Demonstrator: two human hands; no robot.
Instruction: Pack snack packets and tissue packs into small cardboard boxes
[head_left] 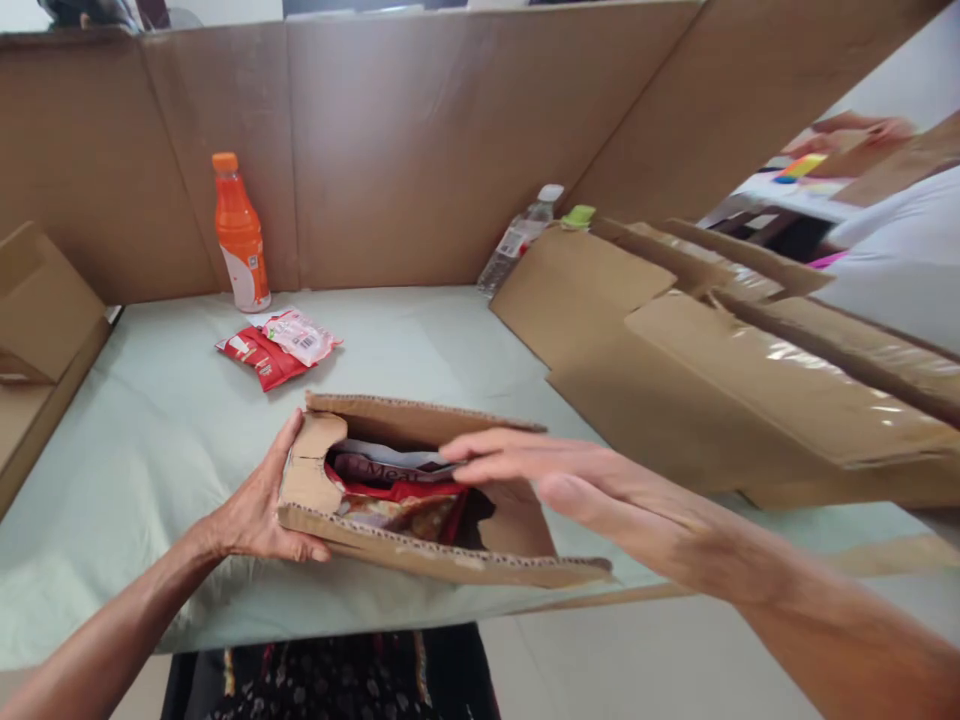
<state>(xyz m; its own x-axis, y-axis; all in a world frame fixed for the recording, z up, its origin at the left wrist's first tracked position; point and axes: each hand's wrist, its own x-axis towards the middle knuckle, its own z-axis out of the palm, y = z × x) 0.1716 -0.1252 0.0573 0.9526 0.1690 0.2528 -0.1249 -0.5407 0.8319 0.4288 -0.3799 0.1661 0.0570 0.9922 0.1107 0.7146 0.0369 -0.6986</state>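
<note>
A small cardboard box (442, 562) lies on the table with its top flaps open. My left hand (261, 505) clasps its left end, thumb on the near side and fingers at the far side. Inside are a red packet with a food picture (401, 512) and, behind it, a silvery-maroon packet (379, 470) lettered "Meat". Above the box's right part, my right hand (592, 485) is stretched out flat, its fingertips near the packets. Whether those fingertips touch them I cannot tell.
Beyond the box lie a red packet (264, 358) and a pink-white packet (306, 338). An orange bottle (238, 235) and a clear bottle (514, 245) stand by the cardboard wall (450, 150). Several cardboard boxes (750, 370) crowd the right; another cardboard piece (45, 310) is left. A co-worker's hand (862, 130) shows far right.
</note>
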